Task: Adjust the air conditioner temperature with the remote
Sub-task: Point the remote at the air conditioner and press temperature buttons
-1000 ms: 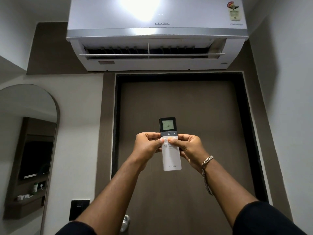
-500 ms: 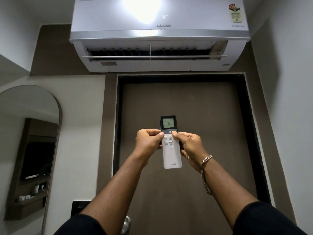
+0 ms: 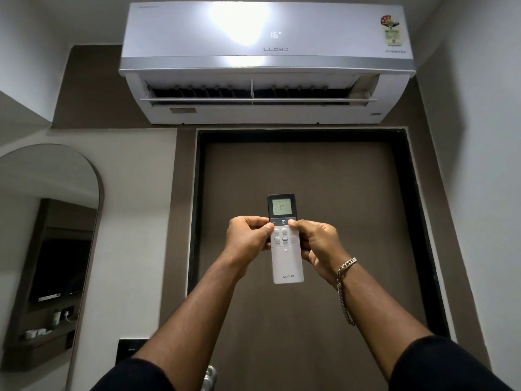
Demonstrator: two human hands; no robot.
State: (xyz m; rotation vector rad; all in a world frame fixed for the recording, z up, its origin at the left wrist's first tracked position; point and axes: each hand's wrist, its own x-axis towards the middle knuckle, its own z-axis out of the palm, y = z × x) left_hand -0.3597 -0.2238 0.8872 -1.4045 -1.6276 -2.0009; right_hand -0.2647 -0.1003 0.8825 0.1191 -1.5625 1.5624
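I hold a slim white remote (image 3: pixel 287 263) upright in front of me with both hands. Its dark top has a lit screen that reads 17. My left hand (image 3: pixel 248 238) grips its left edge, thumb by the upper buttons. My right hand (image 3: pixel 318 246), with a chain bracelet at the wrist, grips the right edge, and its thumb rests on the dark button strip's right end. High on the wall, the white air conditioner (image 3: pixel 267 63) has its flap open and shows 16 on its front.
A brown door (image 3: pixel 310 170) in a dark frame fills the wall behind the remote. An arched mirror (image 3: pixel 48 235) hangs at the left. A dark switch plate (image 3: pixel 127 348) and a metal door handle (image 3: pixel 210 376) sit low, between my arms.
My thumbs have moved up from the white buttons to the dark strip. The remote's screen went from 16 to 17. The unit's display lit up with 16.
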